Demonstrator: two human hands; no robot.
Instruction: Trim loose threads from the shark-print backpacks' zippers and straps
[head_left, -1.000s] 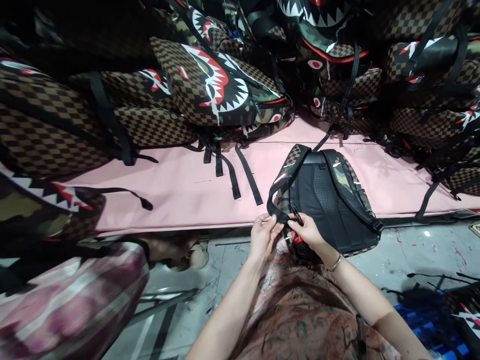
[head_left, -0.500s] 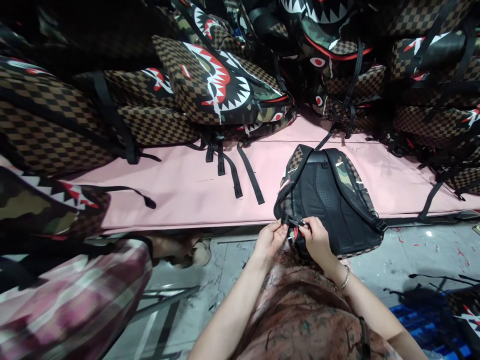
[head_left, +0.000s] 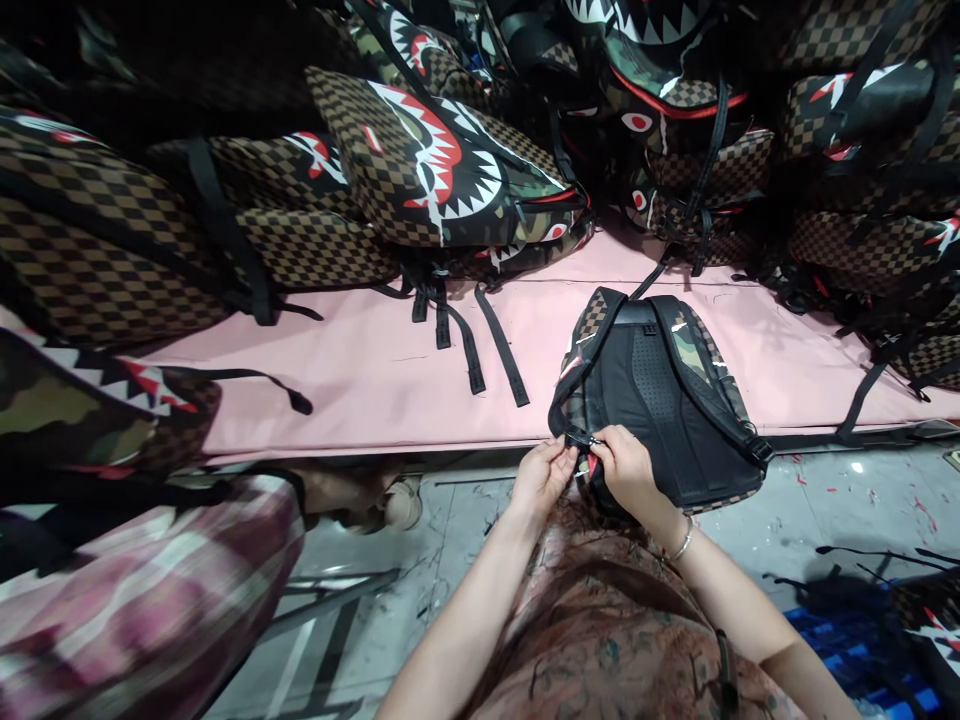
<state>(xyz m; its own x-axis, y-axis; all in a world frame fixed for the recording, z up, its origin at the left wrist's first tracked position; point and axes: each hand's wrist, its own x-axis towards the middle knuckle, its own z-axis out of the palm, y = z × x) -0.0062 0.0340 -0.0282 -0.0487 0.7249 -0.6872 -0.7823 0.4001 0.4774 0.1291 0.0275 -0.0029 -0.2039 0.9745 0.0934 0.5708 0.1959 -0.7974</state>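
Note:
A backpack (head_left: 660, 400) with a black mesh back panel, checkered and camouflage sides lies back-up at the near edge of the pink table (head_left: 360, 380). Its left shoulder strap (head_left: 585, 345) loops down to a small buckle (head_left: 581, 440) at the bag's lower corner. My left hand (head_left: 544, 475) pinches the strap end at that buckle. My right hand (head_left: 626, 465) is closed on the buckle from the other side, fingertips almost meeting the left hand's. A bracelet sits on my right wrist.
Piles of brown checkered backpacks (head_left: 420, 170) with shark-mouth prints line the back and both sides of the table, their black straps (head_left: 480, 350) trailing over the pink surface. Another person's plaid sleeve (head_left: 142, 600) is at lower left. A grey floor (head_left: 840, 510) lies below.
My hands rose slightly and closed together at the strap buckle. The strap loop drew tighter against the bag. The backpack itself stayed in place.

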